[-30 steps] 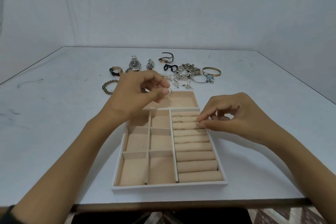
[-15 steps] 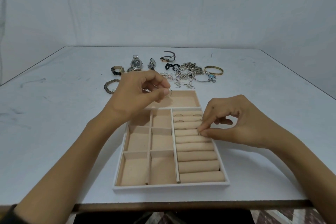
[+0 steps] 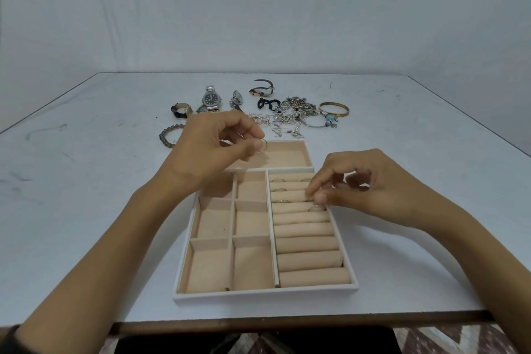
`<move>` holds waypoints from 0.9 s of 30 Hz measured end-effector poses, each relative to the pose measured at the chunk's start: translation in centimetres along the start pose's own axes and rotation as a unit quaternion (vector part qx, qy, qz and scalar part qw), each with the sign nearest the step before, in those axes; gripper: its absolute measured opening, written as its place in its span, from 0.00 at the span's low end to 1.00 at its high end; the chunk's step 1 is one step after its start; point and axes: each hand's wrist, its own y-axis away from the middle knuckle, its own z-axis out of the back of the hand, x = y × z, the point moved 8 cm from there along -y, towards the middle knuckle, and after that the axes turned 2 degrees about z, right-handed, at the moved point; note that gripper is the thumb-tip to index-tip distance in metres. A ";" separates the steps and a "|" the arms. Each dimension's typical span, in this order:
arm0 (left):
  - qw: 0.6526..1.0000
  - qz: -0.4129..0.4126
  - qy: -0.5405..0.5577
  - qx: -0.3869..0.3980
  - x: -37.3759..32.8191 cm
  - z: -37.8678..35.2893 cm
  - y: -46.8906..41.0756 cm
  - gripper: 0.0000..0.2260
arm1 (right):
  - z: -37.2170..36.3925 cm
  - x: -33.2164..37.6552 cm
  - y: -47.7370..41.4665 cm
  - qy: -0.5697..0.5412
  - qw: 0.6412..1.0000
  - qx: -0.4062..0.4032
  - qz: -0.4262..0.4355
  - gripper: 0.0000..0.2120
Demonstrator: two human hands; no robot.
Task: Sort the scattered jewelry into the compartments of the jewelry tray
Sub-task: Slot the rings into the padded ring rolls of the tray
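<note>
The left hand [image 3: 212, 149] stays over the far long compartment of the jewelry tray [image 3: 264, 294], thumb and forefinger pinching a thin ring [image 3: 263, 146]. The right hand [image 3: 373, 184] has lifted slightly off the tray's ring rolls [image 3: 307, 230], uncovering a seated ring [image 3: 317, 208] just below its curled thumb and forefinger. Whether they grip anything cannot be told.

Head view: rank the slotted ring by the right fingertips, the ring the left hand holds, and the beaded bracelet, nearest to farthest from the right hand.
1. slotted ring: in the tray's roll section, just under the right hand's fingertips.
2. held ring: pinched by the left hand over the tray's far compartment.
3. beaded bracelet: on the table, far left of the tray.
</note>
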 end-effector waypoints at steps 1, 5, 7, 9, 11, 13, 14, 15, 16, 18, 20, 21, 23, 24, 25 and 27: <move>1.000 0.001 -0.001 0.000 0.0 0.0 0.0 0.04 | 0.0 0.0 0.0 -0.004 1.000 -0.001 -0.002 0.03; 1.000 0.002 0.001 0.002 0.0 -0.1 0.0 0.04 | -0.2 0.0 0.0 -0.001 1.000 0.007 -0.009 0.03; 1.000 0.004 0.000 0.003 0.0 -0.1 0.0 0.04 | -0.3 0.0 -0.1 -0.002 1.000 0.015 -0.013 0.03; 1.000 0.005 -0.002 0.005 0.0 -0.2 0.0 0.04 | -0.5 -0.2 -0.2 -0.014 0.999 0.023 -0.019 0.04; 1.000 0.005 -0.003 0.006 0.0 -0.2 0.0 0.04 | -0.7 -0.3 -0.2 -0.023 0.999 0.034 -0.018 0.04; 1.000 0.006 -0.007 0.007 0.0 -0.2 0.1 0.04 | -1.0 -0.2 -0.2 -0.028 0.998 0.046 -0.020 0.05; 1.000 0.008 -0.006 0.008 0.0 -0.2 0.1 0.04 | -0.9 -0.2 -0.2 -0.031 0.998 0.046 -0.025 0.05; 1.000 0.011 -0.004 0.010 0.0 -0.2 0.1 0.04 | -0.7 -0.4 -0.2 -0.034 0.998 0.039 -0.033 0.05; 1.000 0.012 -0.001 0.013 -0.1 -0.2 0.1 0.04 | -0.4 -0.7 -0.2 -0.035 0.998 0.021 -0.041 0.05; 1.000 0.013 0.007 0.020 -0.2 -0.3 0.2 0.04 | 0.7 -1.5 -0.1 -0.008 0.998 -0.046 -0.047 0.04; 0.999 0.019 0.024 0.030 -0.4 -0.4 0.2 0.05 | 1.6 -2.2 0.3 0.083 0.990 -0.106 -0.051 0.10; 0.999 0.021 0.034 0.037 -0.5 -0.5 0.3 0.05 | 1.6 -2.6 0.6 0.149 0.981 -0.109 -0.063 0.13; 0.997 0.021 0.041 0.055 -0.7 -0.8 0.4 0.05 | 0.7 -3.9 1.2 0.267 0.954 -0.040 -0.131 0.21; 0.997 0.020 0.038 0.065 -0.8 -0.9 0.4 0.04 | 0.0 -4.8 1.6 0.317 0.934 0.015 -0.162 0.25; 0.996 0.020 0.035 0.078 -1.0 -1.1 0.5 0.05 | -0.7 -5.5 1.8 0.363 0.913 0.062 -0.178 0.27; 0.993 0.018 0.032 0.111 -1.3 -1.6 0.8 0.06 | -1.3 -5.9 1.9 0.394 0.896 0.090 -0.185 0.29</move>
